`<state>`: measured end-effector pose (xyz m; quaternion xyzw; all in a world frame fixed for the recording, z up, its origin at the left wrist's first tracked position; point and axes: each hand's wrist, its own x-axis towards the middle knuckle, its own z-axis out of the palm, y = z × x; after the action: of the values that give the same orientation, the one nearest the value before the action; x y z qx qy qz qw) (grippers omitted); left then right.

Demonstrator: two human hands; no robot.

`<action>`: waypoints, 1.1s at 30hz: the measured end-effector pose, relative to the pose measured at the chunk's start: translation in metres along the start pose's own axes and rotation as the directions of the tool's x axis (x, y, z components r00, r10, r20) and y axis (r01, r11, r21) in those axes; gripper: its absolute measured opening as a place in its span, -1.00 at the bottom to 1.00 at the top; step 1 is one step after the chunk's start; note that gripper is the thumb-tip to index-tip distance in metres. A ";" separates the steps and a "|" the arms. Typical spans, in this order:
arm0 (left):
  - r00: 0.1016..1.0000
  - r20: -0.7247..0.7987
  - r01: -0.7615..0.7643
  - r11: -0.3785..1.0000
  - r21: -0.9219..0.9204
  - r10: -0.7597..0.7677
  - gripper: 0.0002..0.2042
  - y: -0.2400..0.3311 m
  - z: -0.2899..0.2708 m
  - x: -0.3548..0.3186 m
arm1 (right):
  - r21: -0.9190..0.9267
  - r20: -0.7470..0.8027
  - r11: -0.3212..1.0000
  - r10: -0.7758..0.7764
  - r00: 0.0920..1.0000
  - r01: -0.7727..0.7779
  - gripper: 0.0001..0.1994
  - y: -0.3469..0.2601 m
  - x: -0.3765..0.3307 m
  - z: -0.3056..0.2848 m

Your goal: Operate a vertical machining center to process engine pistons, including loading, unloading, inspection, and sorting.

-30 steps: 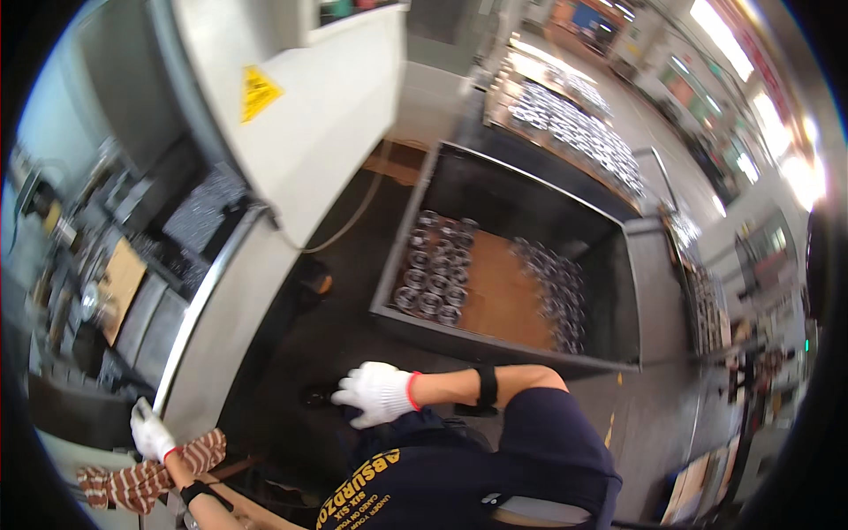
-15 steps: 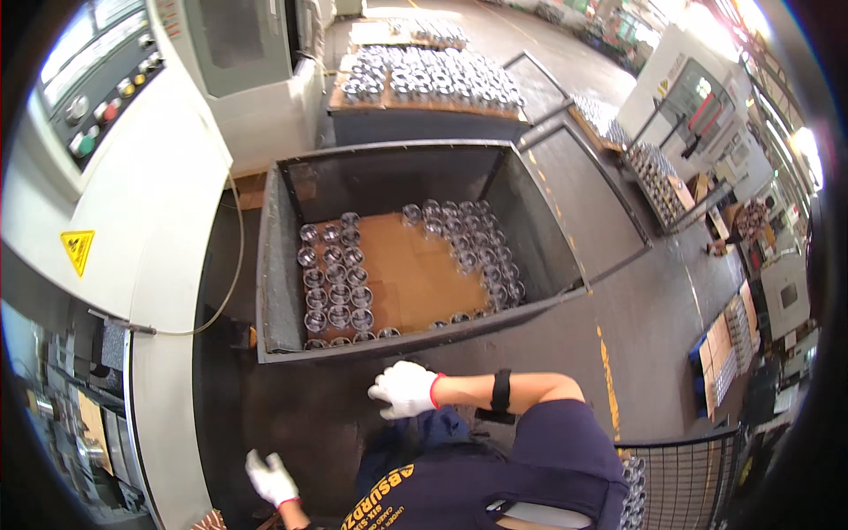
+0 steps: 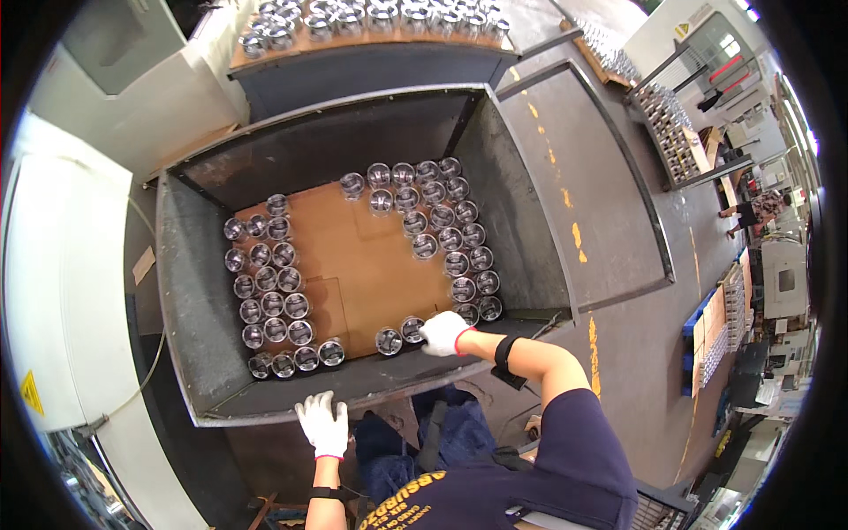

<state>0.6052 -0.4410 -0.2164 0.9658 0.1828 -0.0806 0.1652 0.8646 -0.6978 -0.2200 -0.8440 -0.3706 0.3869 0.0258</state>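
Note:
Silvery metal pistons stand in rows on brown board inside a large grey metal bin (image 3: pixel 291 405). My right hand (image 3: pixel 448 333), in a white glove with a red cuff, reaches over the near wall. Its fingers curl down at a piston (image 3: pixel 412 329) in the near row; the fingertips are partly hidden. To the left of that piston stands another piston (image 3: pixel 389 341). My left hand (image 3: pixel 324 425), gloved alike, rests with fingers stretched on the bin's near rim and holds nothing.
Beyond the bin, a table (image 3: pixel 371 66) bears many more pistons. A white machine (image 3: pixel 75 256) stands at the left, with a hose hanging beside it. To the right lie a dark floor frame (image 3: pixel 618 150) and a rack of parts (image 3: pixel 664 132). Another person (image 3: pixel 758 209) is far right.
I have come closer to the bin. My right hand has moved forward over its near wall to the pistons, and my left hand has come up onto the rim.

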 end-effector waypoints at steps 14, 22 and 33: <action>0.985 -0.089 0.164 0.971 0.175 -0.151 -0.86 0.046 0.038 0.036 | 0.098 -0.106 0.930 0.364 0.926 -0.354 -0.54 0.266 0.148 0.163; 0.991 -0.086 0.121 0.970 0.211 -0.105 -0.74 0.037 0.039 0.030 | -0.320 -0.308 0.901 0.194 0.932 -0.293 -0.61 0.314 0.206 0.229; 0.993 -0.070 0.106 0.985 0.134 -0.098 -0.82 0.039 0.036 0.037 | 0.071 -0.372 0.937 0.342 0.863 -0.341 -0.65 0.272 0.196 0.184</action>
<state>0.6509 -0.4759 -0.2470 0.9664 0.2311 -0.0707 0.0880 0.9892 -0.8131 -0.5634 -0.9548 -0.2029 0.2155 0.0289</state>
